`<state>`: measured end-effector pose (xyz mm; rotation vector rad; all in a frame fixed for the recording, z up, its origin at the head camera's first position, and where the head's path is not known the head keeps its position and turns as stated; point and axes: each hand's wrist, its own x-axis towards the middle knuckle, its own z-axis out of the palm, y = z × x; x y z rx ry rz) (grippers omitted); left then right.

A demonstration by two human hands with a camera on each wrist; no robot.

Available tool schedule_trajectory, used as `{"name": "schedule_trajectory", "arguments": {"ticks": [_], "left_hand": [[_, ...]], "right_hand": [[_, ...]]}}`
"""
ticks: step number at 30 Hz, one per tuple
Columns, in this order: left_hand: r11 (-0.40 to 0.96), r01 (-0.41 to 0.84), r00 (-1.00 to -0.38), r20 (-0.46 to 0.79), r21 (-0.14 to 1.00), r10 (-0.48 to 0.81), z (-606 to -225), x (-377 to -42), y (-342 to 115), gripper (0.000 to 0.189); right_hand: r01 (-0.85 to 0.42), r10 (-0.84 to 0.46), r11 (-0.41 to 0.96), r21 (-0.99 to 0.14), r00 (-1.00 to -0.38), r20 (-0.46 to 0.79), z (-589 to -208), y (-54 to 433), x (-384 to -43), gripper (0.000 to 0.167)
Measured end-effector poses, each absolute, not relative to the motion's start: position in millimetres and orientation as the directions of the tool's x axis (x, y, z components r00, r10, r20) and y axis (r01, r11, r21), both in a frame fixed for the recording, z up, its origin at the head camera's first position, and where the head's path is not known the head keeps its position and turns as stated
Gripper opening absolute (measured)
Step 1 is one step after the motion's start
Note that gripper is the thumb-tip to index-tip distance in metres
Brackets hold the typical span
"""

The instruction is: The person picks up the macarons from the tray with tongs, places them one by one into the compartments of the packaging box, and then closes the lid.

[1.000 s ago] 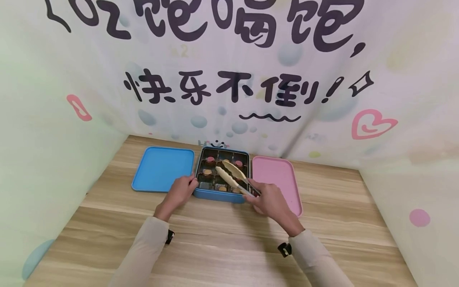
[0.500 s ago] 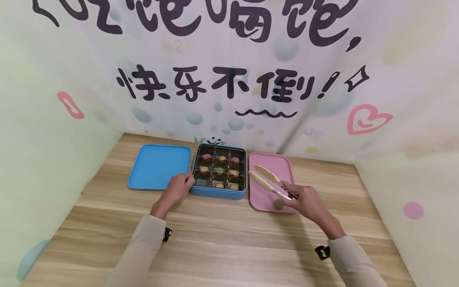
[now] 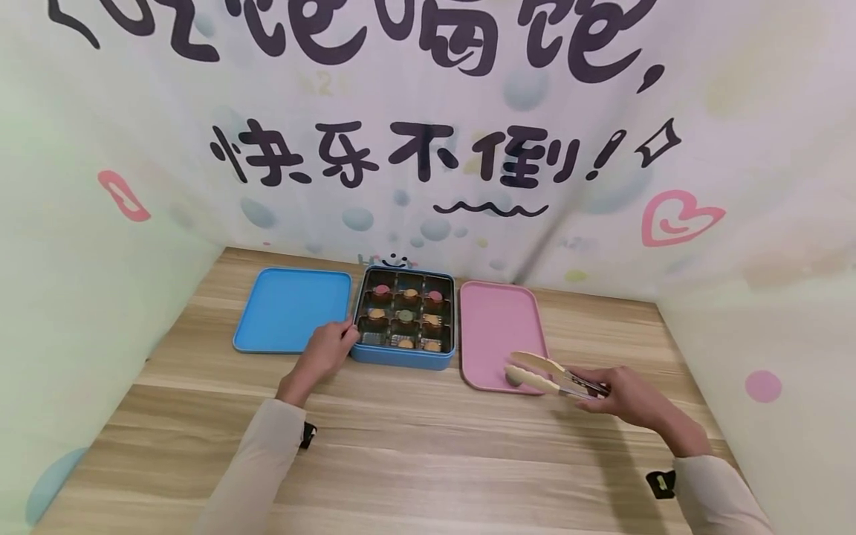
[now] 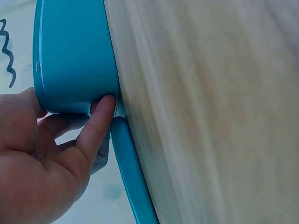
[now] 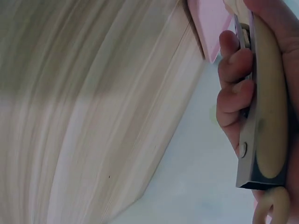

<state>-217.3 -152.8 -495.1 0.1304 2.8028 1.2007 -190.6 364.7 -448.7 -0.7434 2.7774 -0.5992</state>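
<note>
My left hand [image 3: 328, 348] holds the front left corner of a blue cookie tin [image 3: 401, 358]. In the left wrist view its fingers bend against the tin's side [image 4: 77, 56]. Inside the tin is a dark divided tray; most compartments hold a cookie, pink, tan or green [image 3: 406, 316]. My right hand [image 3: 631, 400] grips a pair of tongs [image 3: 558, 383] with cream tips, handle seen closely in the right wrist view [image 5: 271, 98]. The tong arms stand apart above the pink tray's [image 3: 491, 319] front right corner. Partly behind the lower tip lies a dark green round cookie [image 3: 513, 378].
A flat blue lid [image 3: 294, 308] lies left of the tin, close beside it. The pink tray is just right of the tin. A printed cloth wall [image 3: 401, 96] rises behind the wooden table [image 3: 401, 446], with side walls left and right.
My right hand has moved the tongs from over the tin rightward to the pink tray's front corner. The green cookie is now at the tray. My left hand has stayed at the tin.
</note>
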Motion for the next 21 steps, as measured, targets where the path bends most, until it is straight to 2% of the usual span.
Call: {"name": "schedule_trajectory", "arguments": {"ticks": [8, 15, 21], "left_hand": [[0.689, 0.035, -0.992, -0.06, 0.724, 0.113, -495, -218, -153, 0.052], [0.693, 0.026, -0.992, -0.067, 0.721, 0.107, -497, -218, -154, 0.052], [0.686, 0.027, -0.991, -0.069, 0.727, 0.112, -497, -219, -154, 0.05]], "right_hand": [[-0.394, -0.517, 0.8, -0.452, -0.835, -0.187, -443, 375, -190, 0.059], [-0.428, -0.487, 0.839, -0.335, -0.866, -0.112, -451, 371, -190, 0.055], [-0.435, -0.472, 0.852, -0.292, -0.879, -0.07, -454, 367, -190, 0.056]]}}
